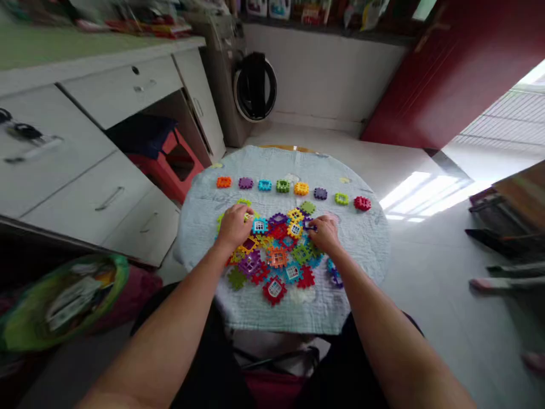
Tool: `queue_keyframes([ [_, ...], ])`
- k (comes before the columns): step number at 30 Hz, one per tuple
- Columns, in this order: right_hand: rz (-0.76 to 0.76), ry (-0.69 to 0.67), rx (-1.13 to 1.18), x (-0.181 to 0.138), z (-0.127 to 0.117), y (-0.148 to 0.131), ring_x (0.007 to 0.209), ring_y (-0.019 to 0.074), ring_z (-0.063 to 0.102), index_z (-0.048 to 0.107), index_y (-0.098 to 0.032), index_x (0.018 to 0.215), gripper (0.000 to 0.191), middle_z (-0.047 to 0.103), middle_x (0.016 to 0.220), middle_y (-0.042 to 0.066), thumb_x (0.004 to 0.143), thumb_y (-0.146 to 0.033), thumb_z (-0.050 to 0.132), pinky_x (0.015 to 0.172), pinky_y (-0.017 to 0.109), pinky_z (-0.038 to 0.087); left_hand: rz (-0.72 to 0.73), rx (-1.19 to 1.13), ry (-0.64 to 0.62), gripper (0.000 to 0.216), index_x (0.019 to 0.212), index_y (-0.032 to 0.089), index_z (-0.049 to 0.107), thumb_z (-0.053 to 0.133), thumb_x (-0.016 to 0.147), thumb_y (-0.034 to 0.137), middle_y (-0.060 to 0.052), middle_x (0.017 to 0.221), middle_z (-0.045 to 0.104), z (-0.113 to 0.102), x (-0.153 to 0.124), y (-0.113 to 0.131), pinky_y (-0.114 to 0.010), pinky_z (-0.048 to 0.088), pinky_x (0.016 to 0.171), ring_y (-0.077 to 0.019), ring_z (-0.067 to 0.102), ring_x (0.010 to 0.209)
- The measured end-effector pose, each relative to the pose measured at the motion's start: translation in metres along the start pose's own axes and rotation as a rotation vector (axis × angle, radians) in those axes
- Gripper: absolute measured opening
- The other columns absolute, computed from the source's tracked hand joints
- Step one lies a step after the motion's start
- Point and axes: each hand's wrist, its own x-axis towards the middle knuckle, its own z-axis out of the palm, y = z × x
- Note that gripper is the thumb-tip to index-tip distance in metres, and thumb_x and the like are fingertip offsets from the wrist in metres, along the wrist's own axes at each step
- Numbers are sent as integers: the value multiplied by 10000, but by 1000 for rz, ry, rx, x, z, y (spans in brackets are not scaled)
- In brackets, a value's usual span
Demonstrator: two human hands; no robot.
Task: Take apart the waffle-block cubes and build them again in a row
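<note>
Cloth-covered round worktop [366, 250]: I log left hand [234, 226] curled on a yellow block [248, 216] at the left edge of the block pile [277, 257], right hand [324, 232] pinching a purple block [307, 225] at its right.

1. Bare left forearm [183, 318]: extended forward from lower left, angled inward.
2. Bare left hand [233, 226]: palm down, knuckles up, fingers curled under; grip state not discernible.
3. Bare right forearm [374, 318]: extended forward from lower right, angled inward.
4. Bare right hand [324, 233]: palm down, fingers bent, tips directed leftward; grip state not discernible.
5. Both hands: well apart, roughly level.
</note>
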Motion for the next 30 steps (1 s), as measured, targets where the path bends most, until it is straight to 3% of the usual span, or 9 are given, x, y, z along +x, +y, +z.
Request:
queue_keyframes([
  [9, -29, -2, -36, -3, 1, -2, 989, 265, 471, 682, -193, 903, 210, 569, 1091, 111, 730, -241, 573, 831, 357, 361, -22, -43, 37, 176, 880, 154, 629, 505, 758, 176, -111, 979, 658, -7, 0, 6, -410, 445, 953, -255, 585, 1001],
  [15, -82, 119, 143, 4, -6, 4, 942, 223, 527, 656, -175, 846, 163, 611, 991, 100, 740, -194, 534, 855, 334, 391, -43, -75, 57, 170, 888, 157, 635, 521, 763, 179, -102, 984, 655, -7, 0, 5, -398, 443, 958, -244, 589, 997],
  [19, 57, 158, 358, 14, -16, 16, 768, 184, 573, 641, -177, 828, 176, 653, 797, 49, 748, -264, 511, 745, 310, 432, -41, -90, 59, 164, 877, 158, 634, 521, 758, 161, -92, 971, 655, -7, -1, 6, -380, 447, 954, -228, 592, 977],
  [24, 226, 141, 577, 22, -11, 33, 682, 163, 601, 645, -162, 898, 264, 685, 741, 39, 744, -263, 456, 659, 280, 456, -35, -95, 62, 165, 880, 155, 633, 513, 766, 158, -89, 966, 658, -8, -1, 6, -380, 447, 953, -221, 594, 967],
  [27, 277, 127, 524, 23, -4, 38, 718, 180, 617, 651, -144, 962, 306, 689, 789, 61, 739, -251, 471, 697, 304, 478, -29, -78, 37, 161, 886, 158, 631, 519, 771, 169, -88, 974, 656, -8, 0, 5, -375, 448, 951, -220, 593, 973],
  [30, 284, 182, 327, 20, -5, 39, 867, 219, 614, 647, -121, 1041, 359, 665, 976, 123, 724, -209, 504, 829, 350, 469, -20, -37, -24, 164, 890, 161, 632, 527, 764, 169, -88, 974, 654, -10, -1, 4, -367, 446, 946, -222, 591, 975],
])
